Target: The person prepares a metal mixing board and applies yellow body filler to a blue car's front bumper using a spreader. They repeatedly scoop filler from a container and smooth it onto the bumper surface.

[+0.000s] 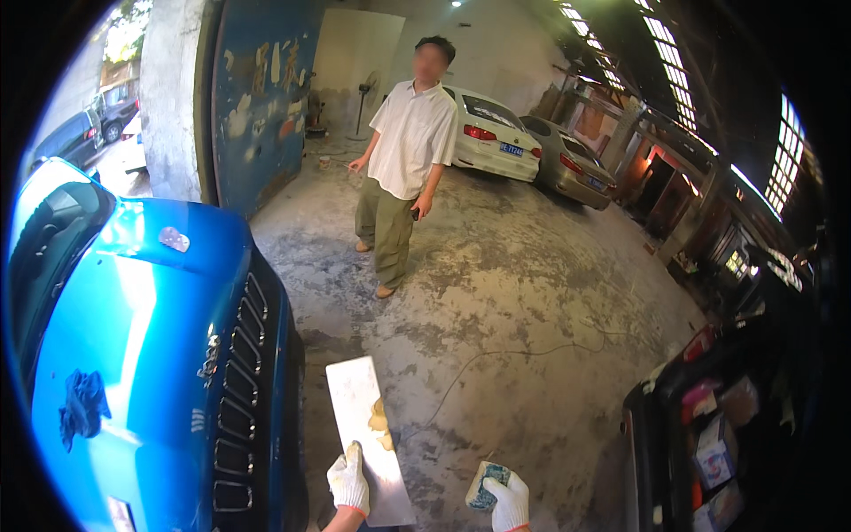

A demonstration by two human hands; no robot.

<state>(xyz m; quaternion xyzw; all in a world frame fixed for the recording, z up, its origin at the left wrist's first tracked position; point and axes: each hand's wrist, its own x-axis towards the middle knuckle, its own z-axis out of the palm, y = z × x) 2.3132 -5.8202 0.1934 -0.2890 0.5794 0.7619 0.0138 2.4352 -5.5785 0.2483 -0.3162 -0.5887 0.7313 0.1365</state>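
Little of my own body shows from here, just the two hands at the bottom edge, right of the blue car's grille (238, 399). My left hand (348, 481) wears a white knitted work glove, slightly grubby, with a thin reddish band at the cuff. My right hand (509, 502), farther from the grille, wears a matching white glove with the same reddish cuff edge. No sleeve is visible below either cuff.

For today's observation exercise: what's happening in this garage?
A person in white work gloves stands beside a blue car. The left hand holds a flat metal board carrying a dab of tan filler; the right hand grips a small bluish pad. Another person stands facing them on the concrete floor.
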